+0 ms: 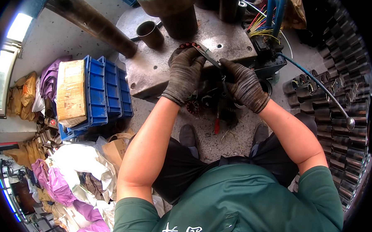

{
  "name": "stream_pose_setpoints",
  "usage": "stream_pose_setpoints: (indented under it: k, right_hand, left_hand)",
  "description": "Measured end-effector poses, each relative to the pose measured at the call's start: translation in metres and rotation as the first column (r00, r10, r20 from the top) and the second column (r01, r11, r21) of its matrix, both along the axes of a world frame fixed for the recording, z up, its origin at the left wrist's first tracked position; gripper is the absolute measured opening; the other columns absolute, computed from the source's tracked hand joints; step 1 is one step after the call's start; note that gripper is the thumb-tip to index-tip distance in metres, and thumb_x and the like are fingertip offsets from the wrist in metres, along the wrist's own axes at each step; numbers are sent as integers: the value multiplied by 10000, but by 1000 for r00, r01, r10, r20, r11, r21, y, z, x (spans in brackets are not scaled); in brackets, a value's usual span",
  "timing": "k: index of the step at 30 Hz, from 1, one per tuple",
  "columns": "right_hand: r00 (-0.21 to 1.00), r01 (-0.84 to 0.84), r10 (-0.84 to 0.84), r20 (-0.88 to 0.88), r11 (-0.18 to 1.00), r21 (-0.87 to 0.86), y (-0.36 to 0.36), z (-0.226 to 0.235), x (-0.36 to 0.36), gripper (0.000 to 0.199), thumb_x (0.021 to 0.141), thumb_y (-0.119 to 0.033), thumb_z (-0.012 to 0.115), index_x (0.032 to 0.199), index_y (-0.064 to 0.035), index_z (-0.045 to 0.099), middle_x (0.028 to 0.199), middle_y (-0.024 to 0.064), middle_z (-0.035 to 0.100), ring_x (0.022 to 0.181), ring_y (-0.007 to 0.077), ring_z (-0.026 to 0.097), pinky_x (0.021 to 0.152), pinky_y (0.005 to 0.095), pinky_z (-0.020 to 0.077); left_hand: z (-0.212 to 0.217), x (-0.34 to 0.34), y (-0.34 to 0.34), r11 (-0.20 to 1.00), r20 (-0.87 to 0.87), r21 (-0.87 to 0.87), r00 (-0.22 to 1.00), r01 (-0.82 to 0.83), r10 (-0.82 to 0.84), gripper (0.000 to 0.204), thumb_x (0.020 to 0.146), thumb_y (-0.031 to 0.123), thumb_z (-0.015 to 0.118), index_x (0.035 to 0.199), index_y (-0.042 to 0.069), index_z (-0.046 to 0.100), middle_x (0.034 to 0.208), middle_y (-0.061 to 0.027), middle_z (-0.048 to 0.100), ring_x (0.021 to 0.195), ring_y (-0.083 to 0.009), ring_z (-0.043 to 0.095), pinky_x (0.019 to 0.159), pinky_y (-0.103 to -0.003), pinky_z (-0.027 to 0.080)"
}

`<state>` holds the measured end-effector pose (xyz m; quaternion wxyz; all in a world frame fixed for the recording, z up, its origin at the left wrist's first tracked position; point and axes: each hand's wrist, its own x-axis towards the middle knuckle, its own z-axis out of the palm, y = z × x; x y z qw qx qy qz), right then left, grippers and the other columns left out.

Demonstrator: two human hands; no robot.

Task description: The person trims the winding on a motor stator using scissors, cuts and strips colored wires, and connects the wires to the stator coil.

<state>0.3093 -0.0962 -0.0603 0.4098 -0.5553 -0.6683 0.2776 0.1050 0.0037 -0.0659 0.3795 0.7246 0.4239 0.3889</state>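
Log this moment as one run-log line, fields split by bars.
left hand: holds reddish wound part | right hand: grips pliers-like tool, head at part | metal cup: upright on metal table

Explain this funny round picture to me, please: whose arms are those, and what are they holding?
No robot here: these are a person's own arms. A wide camera worn on the head looks down, which makes straight edges bend and puts the green shirt at the bottom. The gloved left hand holds a small part with reddish windings. The gloved right hand grips a metal hand tool, whose tip reaches over to that part. Exactly which tool is hard to tell. On the metal slab stand an open-topped cup and a bigger dark cylinder.
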Motion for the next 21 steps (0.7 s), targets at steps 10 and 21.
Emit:
stream_pose_setpoints:
  k: [10,21]
  right_hand:
    - [961,9,-47,272,990,140,2,12,10,636,790,-77,752,1411,-121,622,1051,212,672,951,410,678,839,460,564]
    - [919,-284,214,-331,942,-181,-2,9,7,535,965,-239,759,1397,33,600,1235,98,727,1101,136,652,945,310,545]
  left_hand:
    - [11,-2,3,1000,-134,-20,991,-23,21,202,1002,92,650,1147,-28,721,999,-95,744,912,-148,676,832,-311,557]
    - [33,3,-12,972,-318,233,942,-33,108,145,950,132,703,1046,51,775,925,-153,754,894,-261,713,832,-386,550]
